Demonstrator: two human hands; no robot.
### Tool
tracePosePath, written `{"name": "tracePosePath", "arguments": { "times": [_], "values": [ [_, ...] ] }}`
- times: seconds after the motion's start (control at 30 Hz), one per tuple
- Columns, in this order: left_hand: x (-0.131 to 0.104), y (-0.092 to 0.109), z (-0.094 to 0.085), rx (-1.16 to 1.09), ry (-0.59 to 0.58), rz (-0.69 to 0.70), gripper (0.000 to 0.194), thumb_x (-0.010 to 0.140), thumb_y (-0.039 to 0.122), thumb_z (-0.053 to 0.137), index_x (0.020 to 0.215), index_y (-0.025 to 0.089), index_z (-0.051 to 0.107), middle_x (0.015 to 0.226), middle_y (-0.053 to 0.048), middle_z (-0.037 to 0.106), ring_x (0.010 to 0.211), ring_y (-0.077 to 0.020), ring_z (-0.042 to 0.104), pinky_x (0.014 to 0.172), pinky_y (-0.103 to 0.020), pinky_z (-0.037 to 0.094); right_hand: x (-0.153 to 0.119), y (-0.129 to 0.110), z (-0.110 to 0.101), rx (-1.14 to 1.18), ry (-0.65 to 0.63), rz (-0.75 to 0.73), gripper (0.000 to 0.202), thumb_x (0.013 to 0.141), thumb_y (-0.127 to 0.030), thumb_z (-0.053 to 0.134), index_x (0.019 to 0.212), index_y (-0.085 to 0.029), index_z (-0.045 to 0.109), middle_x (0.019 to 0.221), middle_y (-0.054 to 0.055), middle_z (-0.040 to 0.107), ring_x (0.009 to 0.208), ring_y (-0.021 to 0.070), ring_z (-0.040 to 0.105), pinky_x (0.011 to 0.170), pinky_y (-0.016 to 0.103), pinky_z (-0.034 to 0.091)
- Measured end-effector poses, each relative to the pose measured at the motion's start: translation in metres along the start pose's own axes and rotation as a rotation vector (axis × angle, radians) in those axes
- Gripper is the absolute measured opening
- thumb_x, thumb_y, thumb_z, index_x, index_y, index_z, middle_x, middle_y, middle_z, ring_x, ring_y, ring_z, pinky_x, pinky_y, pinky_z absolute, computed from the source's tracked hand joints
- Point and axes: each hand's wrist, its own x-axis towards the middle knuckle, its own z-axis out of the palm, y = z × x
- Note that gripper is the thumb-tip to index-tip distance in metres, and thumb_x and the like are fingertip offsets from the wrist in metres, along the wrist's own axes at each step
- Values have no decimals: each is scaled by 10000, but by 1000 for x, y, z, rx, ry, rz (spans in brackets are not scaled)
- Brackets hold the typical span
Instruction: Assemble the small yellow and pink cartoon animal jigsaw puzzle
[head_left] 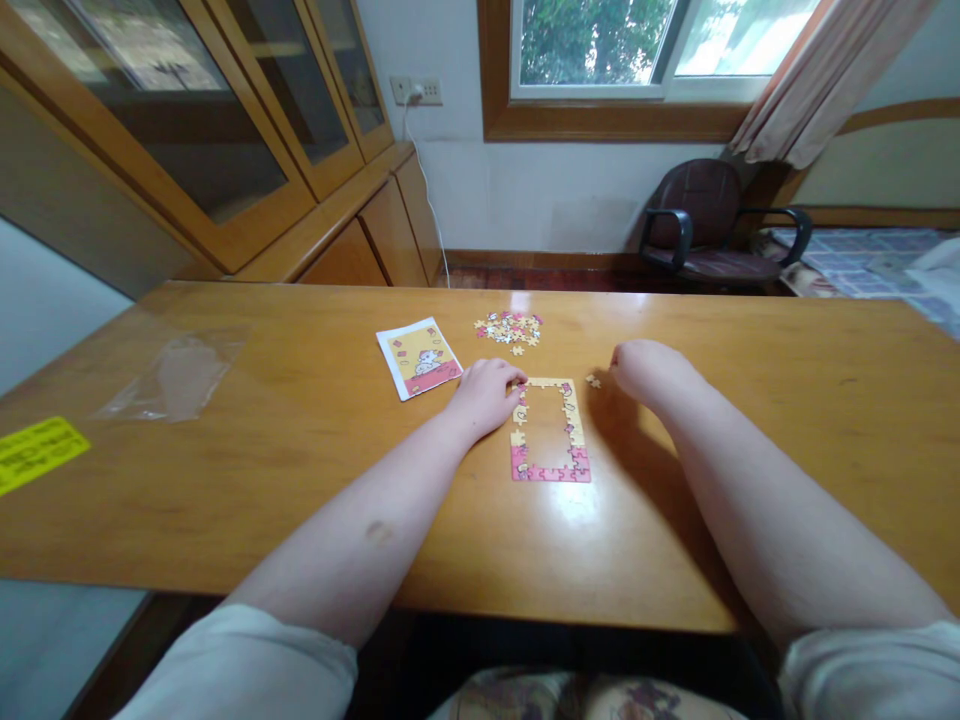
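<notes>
Puzzle border (pixel 551 474) lies between left grip (pixel 489 394), part-open against its far corner, and right grip (pixel 652 370), curled, any hold hidden. Filling seems in hand, calling for 1 match from the loose pile (pixel 510 329) beyond both.

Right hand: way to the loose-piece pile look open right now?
Probably yes. Nothing seems to stand between the right hand and the pile of loose pieces; the left hand is at the puzzle border's far-left corner, off that line.

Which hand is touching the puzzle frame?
The left hand: it rests on the upper left corner of the puzzle frame. The right hand is off to the frame's right, apart from it.
</notes>
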Motion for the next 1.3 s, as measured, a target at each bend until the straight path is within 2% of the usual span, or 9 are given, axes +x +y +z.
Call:
{"name": "tracePosePath", "arguments": {
  "times": [0.13,0.43,0.63,0.8,0.9,0.97,1.13,1.3],
  "values": [
    [0,2,-2,0,-8,-16,243,849,288,519,1005,252,701,1013,-47,667,1002,-229,553,931,-388,434,-1,-9,7,39,23,-72,280,780,-368,599,900,-160,744,893,169,707,814,283,662,665,347,490],
    [1,-1,-1,5,-5,6,243,845,275,517,1003,243,700,997,-50,668,993,-224,561,924,-391,433,1,-13,14,54,8,-65,233,785,-288,603,881,-126,739,881,208,695,820,309,673,702,382,494],
    [1,-1,-1,-1,-6,10,242,842,284,518,998,248,699,999,-49,668,995,-222,561,928,-391,433,4,-12,17,104,35,-132,168,759,-257,603,816,-162,729,807,143,708,770,263,663,659,323,467],
    [0,-1,-1,2,-5,3,246,842,289,515,993,251,705,1015,-49,670,1004,-225,559,932,-387,435,-19,-26,4,360,121,-265,97,734,-178,620,766,-196,710,806,66,715,729,196,634,631,270,438],
    [1,-2,0,-4,9,0,247,841,288,513,992,257,706,1026,-47,669,1007,-224,557,940,-391,430,-38,-44,3,593,55,-420,73,742,-199,646,777,-210,710,771,8,707,628,133,597,606,240,430],
    [1,-2,1,-4,8,-11,244,835,286,519,987,260,708,1030,-45,669,1012,-223,556,944,-391,428,-47,-55,8,665,-14,-483,78,749,-207,650,787,-217,717,742,-10,698,608,118,583,599,231,428],
    [2,-1,1,8,0,-22,248,826,277,521,986,258,710,1044,-44,668,1021,-223,556,950,-388,428,-53,-68,24,758,-73,-545,70,757,-166,649,753,-199,710,748,-5,704,672,128,613,646,235,445],
    [2,-1,1,8,5,-24,249,823,275,520,983,261,710,1044,-40,668,1022,-224,556,946,-384,430,-52,-72,31,764,-98,-580,91,762,-141,643,755,-203,709,760,-11,721,702,133,638,681,241,454]
  ]
}}
